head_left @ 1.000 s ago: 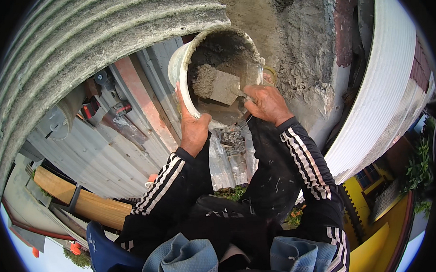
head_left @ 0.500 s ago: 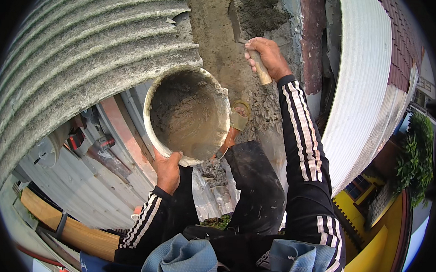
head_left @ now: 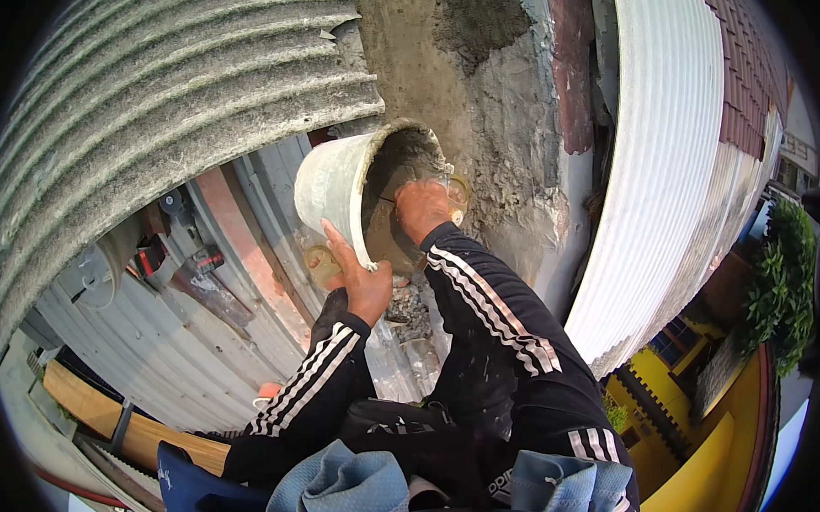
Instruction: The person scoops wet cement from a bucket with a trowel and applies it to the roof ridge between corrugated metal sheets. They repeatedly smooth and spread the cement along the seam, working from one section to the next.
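In the head view we see an off-white bucket (head_left: 326, 186) at the centre of the frame, tipped so its mouth faces right; grey wet mix (head_left: 392, 246) lies inside and crusts the inner wall and rim. The left hand (head_left: 365, 286) grasps the rim at its lower left. The right hand (head_left: 421, 209) reaches into the mouth, clenched around a trowel (head_left: 456, 219), of which we make out little beyond the pale handle end; the blade and most of the fingers are hidden. At left sits a translucent container (head_left: 96, 277), whose contents we cannot tell. The corrugated roof sheet (head_left: 188, 91) is cut off by the frame's upper left edge.
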{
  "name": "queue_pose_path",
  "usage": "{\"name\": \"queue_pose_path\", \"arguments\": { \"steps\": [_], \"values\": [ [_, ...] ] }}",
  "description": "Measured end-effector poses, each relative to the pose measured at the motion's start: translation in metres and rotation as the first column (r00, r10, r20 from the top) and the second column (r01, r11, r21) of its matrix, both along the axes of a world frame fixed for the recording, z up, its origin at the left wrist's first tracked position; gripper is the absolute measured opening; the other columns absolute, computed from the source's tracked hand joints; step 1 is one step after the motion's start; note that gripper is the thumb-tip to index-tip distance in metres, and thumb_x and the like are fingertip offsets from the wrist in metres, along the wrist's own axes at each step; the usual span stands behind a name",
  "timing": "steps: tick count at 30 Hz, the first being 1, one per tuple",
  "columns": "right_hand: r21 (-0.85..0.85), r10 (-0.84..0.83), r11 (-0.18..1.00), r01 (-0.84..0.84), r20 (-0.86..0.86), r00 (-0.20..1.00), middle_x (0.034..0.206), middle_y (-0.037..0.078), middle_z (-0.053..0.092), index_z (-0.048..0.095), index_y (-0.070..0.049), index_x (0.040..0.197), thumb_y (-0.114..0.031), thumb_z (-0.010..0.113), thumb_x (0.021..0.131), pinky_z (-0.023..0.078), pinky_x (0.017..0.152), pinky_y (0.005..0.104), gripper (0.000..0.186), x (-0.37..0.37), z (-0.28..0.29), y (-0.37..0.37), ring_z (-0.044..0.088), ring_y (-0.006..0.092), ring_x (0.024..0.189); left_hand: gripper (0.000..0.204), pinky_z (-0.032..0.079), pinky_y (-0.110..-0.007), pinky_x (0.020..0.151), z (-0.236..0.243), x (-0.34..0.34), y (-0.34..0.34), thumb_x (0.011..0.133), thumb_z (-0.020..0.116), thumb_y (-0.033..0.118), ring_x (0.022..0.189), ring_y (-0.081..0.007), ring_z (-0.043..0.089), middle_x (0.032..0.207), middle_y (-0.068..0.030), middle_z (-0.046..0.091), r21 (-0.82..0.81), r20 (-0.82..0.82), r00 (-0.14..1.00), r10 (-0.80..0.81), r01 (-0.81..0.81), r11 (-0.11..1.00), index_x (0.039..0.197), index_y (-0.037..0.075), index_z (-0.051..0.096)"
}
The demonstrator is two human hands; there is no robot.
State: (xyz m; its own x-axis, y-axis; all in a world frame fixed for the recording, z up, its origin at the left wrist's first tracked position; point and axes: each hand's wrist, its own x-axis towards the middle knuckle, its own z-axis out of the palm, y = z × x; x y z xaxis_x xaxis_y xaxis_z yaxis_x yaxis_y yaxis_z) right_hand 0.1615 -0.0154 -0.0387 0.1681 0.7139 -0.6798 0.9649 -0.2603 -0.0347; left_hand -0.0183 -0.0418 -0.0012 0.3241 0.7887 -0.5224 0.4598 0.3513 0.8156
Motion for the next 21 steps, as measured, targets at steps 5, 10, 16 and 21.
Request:
{"name": "queue_pose_path", "arguments": {
  "steps": [5,10,16,21],
  "values": [
    [0.081,0.034,0.996,-0.022,-0.148,0.988,0.105,0.016,0.082,0.085,-0.012,0.11,-0.025,0.069,0.093,0.06,0.077,0.0427,0.027,-0.046,-0.022,-0.007,0.08,0.034,0.094,0.121,0.003,-0.056,0.133,0.0,-0.004,-0.004,0.09,0.074,0.002,0.164,-0.0543,-0.006,0.179,-0.0296,-0.001,0.068,-0.092,0.988,-0.127,0.133,0.989,0.172,0.005,-0.015],
    [0.132,-0.097,0.979,0.157,-0.375,0.922,0.099,0.024,0.078,0.076,-0.003,0.112,-0.021,0.07,0.089,0.059,0.084,0.0537,0.03,-0.017,0.028,-0.048,0.076,0.0416,0.091,0.117,0.021,-0.044,0.132,-0.001,-0.025,0.012,0.088,0.065,-0.006,0.166,-0.0394,0.011,0.18,-0.0246,0.0,0.016,-0.044,0.987,-0.154,0.154,0.988,0.172,0.004,-0.016],
    [0.276,-0.167,0.899,0.341,-0.505,0.847,0.096,0.021,0.077,0.075,-0.006,0.111,-0.022,0.075,0.086,0.057,0.081,0.0534,0.029,0.03,0.076,-0.055,0.074,0.0435,0.091,0.061,0.053,-0.036,0.101,-0.017,-0.053,0.026,0.092,0.063,-0.005,0.114,-0.0255,0.065,0.133,-0.0141,0.063,-0.451,0.151,0.948,0.279,-0.185,0.873,0.149,-0.004,0.043],
    [0.361,-0.037,0.868,0.341,-0.639,0.768,0.088,0.017,0.076,0.076,-0.003,0.11,-0.024,0.078,0.087,0.056,0.073,0.0472,0.031,0.056,0.092,-0.025,0.072,0.0373,0.079,0.031,0.061,-0.046,0.084,-0.027,-0.061,0.028,0.096,0.059,-0.004,0.101,-0.0294,0.072,0.114,-0.0132,0.069,-0.659,0.1,0.863,0.495,-0.316,0.683,0.127,-0.004,0.059]
  ]
}}
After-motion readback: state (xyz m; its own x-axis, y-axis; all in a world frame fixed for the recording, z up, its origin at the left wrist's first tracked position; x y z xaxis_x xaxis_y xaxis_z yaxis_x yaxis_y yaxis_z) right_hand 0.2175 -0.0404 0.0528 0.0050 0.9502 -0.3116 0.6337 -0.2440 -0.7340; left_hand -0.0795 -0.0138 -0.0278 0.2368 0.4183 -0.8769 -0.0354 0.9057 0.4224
